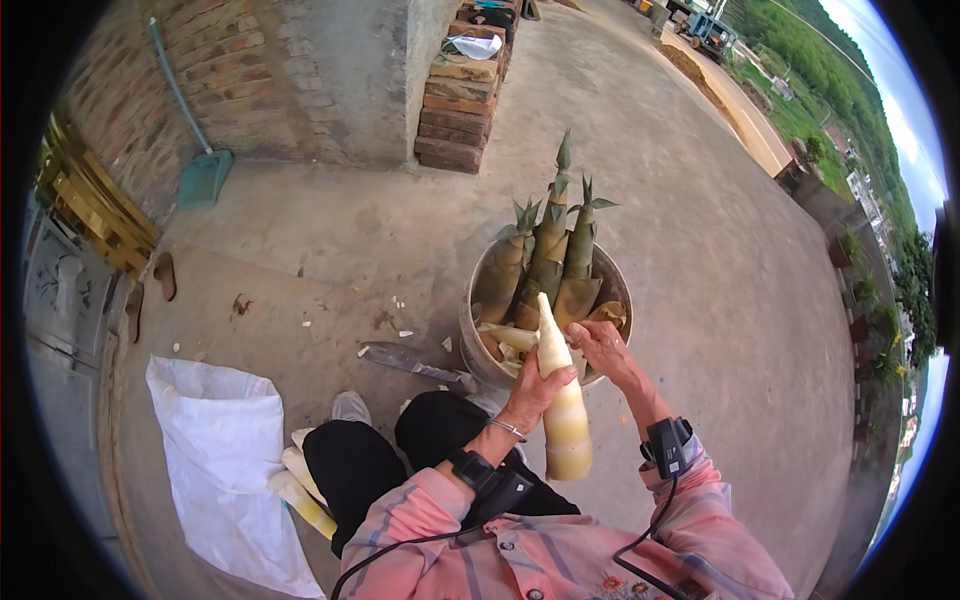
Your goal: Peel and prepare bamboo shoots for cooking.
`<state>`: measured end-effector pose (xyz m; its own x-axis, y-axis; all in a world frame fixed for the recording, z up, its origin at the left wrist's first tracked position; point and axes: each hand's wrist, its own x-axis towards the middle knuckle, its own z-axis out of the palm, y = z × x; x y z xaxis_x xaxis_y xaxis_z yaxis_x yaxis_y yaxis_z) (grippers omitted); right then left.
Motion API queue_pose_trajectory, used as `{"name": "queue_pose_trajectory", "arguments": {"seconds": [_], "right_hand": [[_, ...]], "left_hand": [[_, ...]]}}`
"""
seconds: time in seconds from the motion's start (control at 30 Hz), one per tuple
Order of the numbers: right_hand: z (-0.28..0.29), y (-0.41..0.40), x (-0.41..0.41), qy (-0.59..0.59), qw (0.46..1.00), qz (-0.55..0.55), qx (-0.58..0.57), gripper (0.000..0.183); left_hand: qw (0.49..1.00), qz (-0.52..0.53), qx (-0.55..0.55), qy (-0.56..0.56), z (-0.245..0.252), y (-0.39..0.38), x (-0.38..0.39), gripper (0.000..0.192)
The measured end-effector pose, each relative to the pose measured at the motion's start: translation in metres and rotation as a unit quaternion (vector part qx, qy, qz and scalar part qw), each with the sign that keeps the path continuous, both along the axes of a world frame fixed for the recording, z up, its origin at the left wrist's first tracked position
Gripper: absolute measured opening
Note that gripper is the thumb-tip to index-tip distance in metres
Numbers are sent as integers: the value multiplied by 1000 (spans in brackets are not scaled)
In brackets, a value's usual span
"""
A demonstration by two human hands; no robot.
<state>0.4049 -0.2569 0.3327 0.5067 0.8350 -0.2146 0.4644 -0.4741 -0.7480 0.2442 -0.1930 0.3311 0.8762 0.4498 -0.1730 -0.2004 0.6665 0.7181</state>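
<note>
A peeled bamboo shoot (565, 420), pale cream shading to yellow-green at its thick base, points tip upward in front of me. My left hand (534, 388) is wrapped around its middle. Close beside its upper part is my right hand (600, 346), fingers curled and thumb near the pale surface; whether it pinches anything cannot be made out. Beyond the hands stands a round bucket (471, 346). Three unpeeled bamboo shoots (551, 247) with green leafy tips lean upright in it, above loose husk pieces (517, 339).
A large knife (409, 361) lies on the concrete floor left of the bucket. Left of my knees are a white woven sack (225, 457) and more peeled shoots (301, 491). Farther off are a brick stack (454, 124), a green dustpan (205, 180) and brown slippers (165, 276).
</note>
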Motion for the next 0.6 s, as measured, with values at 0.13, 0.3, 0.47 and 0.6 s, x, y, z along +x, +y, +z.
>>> {"name": "queue_pose_trajectory", "arguments": {"seconds": [0.13, 0.3, 0.47, 0.6], "right_hand": [[23, 20, -12, 317, 936, -60, 139, 33], [28, 41, -19, 572, 777, 10, 262, 28], [27, 51, -30, 646, 694, 66, 310, 28], [32, 55, -47, 670, 664, 74, 323, 31]], "left_hand": [[999, -23, -31, -4, -2, 4, -4, 40], [975, -125, -150, -110, 0, 8, -8, 39], [939, -190, -234, -165, 10, 6, -14, 43], [927, -211, -258, -173, 10, 3, -17, 44]]}}
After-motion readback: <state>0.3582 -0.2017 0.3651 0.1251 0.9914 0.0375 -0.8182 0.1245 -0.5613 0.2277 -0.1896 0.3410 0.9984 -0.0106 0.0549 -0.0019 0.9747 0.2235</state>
